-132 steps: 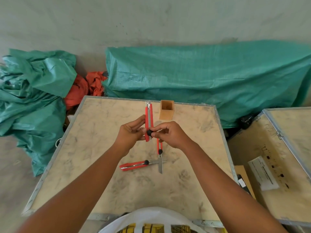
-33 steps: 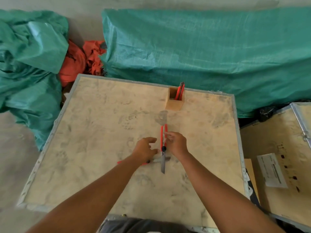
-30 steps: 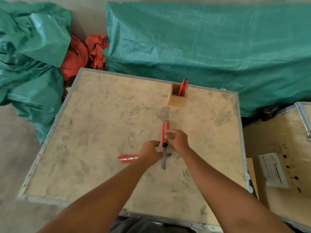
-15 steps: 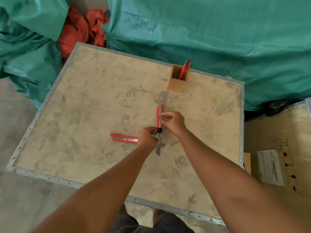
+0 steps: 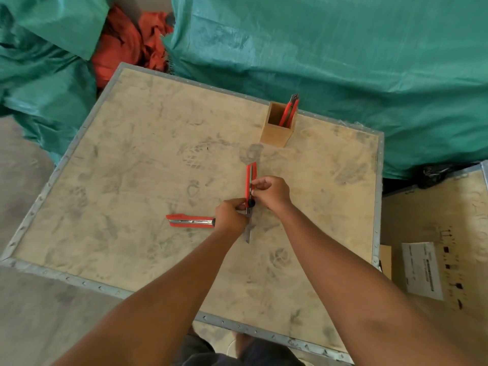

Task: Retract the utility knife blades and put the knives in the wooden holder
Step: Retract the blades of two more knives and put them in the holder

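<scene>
A red utility knife (image 5: 249,178) lies lengthwise in the middle of the wooden crate top (image 5: 137,165), its steel blade out and pointing toward me. My right hand (image 5: 270,191) pinches its red handle. My left hand (image 5: 230,216) grips it at the black slider knob. A second red knife (image 5: 190,221) lies crosswise just left of my left hand, its blade end hidden under that hand. The square wooden holder (image 5: 277,128) stands near the far edge with one red knife (image 5: 289,110) upright inside.
Green tarpaulin (image 5: 330,62) covers things behind and left of the crate, with orange cloth (image 5: 124,46) between. A second crate (image 5: 435,247) with a white label stands to the right, across a narrow gap. The crate top has a metal rim.
One knife went into the holder since the earliest frame. Both hands came down onto the lengthwise knife on the crate, the left closing at its slider knob. My view tilted downward.
</scene>
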`<state>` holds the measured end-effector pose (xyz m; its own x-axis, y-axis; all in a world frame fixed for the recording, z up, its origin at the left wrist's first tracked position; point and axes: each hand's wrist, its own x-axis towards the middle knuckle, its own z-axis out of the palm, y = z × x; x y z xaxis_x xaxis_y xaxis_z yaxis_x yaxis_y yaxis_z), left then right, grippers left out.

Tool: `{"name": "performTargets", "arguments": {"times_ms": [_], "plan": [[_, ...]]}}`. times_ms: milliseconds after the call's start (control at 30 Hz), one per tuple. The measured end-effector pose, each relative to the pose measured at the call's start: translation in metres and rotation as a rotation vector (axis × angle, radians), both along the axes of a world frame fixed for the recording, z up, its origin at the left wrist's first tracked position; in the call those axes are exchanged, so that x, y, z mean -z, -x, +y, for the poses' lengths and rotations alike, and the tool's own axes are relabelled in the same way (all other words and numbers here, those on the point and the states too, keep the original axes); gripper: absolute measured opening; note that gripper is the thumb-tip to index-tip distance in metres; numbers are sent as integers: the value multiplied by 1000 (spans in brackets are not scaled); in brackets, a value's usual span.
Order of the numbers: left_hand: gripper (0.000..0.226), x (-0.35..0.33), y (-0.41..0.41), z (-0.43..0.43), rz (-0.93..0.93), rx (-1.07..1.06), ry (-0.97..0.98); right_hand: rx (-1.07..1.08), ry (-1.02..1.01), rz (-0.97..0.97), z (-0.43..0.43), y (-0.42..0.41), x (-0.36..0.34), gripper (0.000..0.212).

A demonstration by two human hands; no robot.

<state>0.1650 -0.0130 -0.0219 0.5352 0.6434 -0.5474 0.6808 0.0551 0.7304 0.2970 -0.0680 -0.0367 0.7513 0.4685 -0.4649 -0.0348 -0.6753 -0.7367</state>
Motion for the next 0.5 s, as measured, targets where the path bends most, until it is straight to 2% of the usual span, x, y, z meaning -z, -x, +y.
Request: {"name": "performTargets", "arguments": {"times_ms": [100,200,333,400,500], "plan": [[54,-7,5,11,-61,-55,208,-18,-39,37,-4,-2,-6,28],[54,-27,11,29,-152,-24,360,-71,-94,-17,-7,-2,-23,26],[53,-58,24,66,-200,189,403,-281,-56,-304,-13,-6,-61,36],[51,-74,31,84,-184,286,419,-360,-46,-384,-15,-8,-83,42],[53,-99,34,102,-166,415,449,-591,54,-576,-12,-9,-120,49]]}}
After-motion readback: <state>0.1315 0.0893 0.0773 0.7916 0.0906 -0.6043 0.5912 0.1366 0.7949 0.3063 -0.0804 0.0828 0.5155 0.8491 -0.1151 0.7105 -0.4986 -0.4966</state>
